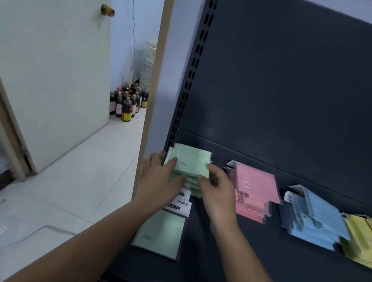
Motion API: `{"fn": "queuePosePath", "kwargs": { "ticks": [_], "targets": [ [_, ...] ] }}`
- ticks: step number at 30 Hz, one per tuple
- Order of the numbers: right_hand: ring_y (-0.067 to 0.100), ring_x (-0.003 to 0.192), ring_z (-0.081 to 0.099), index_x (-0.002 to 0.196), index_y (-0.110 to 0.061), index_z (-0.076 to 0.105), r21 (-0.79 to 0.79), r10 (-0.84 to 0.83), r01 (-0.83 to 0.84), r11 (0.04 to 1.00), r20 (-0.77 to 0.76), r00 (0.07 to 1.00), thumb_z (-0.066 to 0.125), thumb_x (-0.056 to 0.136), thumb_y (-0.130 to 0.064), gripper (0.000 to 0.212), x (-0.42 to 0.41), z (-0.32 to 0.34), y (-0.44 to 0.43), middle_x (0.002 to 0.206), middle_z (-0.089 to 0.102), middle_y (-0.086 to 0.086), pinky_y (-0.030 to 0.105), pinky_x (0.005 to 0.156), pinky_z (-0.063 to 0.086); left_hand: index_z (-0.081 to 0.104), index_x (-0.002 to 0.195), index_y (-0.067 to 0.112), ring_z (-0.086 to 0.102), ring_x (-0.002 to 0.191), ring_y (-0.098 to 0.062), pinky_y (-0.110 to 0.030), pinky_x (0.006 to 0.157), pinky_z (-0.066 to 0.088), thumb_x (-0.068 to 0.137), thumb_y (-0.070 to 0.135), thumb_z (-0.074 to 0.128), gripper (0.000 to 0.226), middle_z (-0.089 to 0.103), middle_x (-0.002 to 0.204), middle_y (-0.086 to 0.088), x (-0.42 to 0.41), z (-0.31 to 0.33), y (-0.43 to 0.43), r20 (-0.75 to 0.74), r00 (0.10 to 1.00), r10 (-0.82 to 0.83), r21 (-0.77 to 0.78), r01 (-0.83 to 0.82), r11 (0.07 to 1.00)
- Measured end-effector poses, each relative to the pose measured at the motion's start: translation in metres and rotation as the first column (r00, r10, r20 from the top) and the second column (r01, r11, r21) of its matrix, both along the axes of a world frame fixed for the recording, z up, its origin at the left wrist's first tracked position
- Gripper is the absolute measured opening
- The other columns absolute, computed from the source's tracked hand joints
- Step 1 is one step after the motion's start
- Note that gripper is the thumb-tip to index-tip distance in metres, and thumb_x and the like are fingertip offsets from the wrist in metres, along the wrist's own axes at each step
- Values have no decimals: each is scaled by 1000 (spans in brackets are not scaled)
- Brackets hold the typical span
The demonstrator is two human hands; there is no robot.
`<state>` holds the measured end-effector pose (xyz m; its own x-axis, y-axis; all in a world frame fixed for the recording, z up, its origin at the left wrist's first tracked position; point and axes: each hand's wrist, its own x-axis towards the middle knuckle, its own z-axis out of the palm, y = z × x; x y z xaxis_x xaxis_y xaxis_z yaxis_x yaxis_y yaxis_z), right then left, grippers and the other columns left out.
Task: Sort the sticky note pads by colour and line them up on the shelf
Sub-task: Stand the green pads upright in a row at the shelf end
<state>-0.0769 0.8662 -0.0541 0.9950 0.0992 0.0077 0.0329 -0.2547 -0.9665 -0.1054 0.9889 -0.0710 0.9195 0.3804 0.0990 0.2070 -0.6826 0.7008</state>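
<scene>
Green pile [191, 162] sits on the dark shelf [258, 263], middle left of the frame. Left grip [158, 181] and right grip [218, 193] each hold one side of it. Squeeze the edges straight, gently, then add the loose green pad [161, 232] lying just below.

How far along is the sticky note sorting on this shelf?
Done: pink stack, blue stack and yellow stack sit along the shelf. In hand: left hand and right hand hold the green stack. Left: a loose green pad lies nearer the front, and the stacks look fanned, not squared.
</scene>
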Motion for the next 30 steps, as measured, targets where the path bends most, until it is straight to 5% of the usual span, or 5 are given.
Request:
{"fn": "queuePosePath", "kwargs": {
  "ticks": [5,10,14,19,30],
  "targets": [
    [10,82,59,87,-21,66,303,-209,179,936,68,976,64,85,-8,13,-9,3,0,95,65,6,14,75,48,60,108,27,37,126,-14,-35,102,36,90,42,53,24,49,128,5,-16,8,-4,242,969,50,-351,39,936],
    [9,71,48,87,-17,60,457,-154,162,875,-55,987,67,81,-1,19,-24,0,-21,77,52,0,15,70,45,48,69,14,71,82,-17,-22,55,54,87,16,63,24,71,90,-3,-32,19,-9,245,968,50,-811,176,559],
    [18,74,53,97,-14,52,345,76,-62,937,-26,997,64,81,6,29,-38,-12,-53,97,62,10,31,74,48,51,84,21,70,85,-21,-26,57,55,86,3,61,21,66,106,-2,-42,8,-18,201,975,-96,-760,217,613],
    [8,59,46,91,-26,57,-7,125,-125,992,17,992,65,83,1,29,-51,-33,-80,90,59,-7,15,59,40,52,109,27,55,66,-1,-13,65,46,85,7,63,33,59,85,6,-49,-10,-40,61,960,-273,-455,270,849],
    [9,76,46,108,-19,55,-472,135,-107,875,26,991,67,82,-13,29,-49,-31,-100,90,51,-5,17,68,30,57,112,15,33,126,-11,-17,102,25,76,16,74,39,40,135,4,-48,-26,-58,91,945,-313,-69,320,945]
  ]
}}
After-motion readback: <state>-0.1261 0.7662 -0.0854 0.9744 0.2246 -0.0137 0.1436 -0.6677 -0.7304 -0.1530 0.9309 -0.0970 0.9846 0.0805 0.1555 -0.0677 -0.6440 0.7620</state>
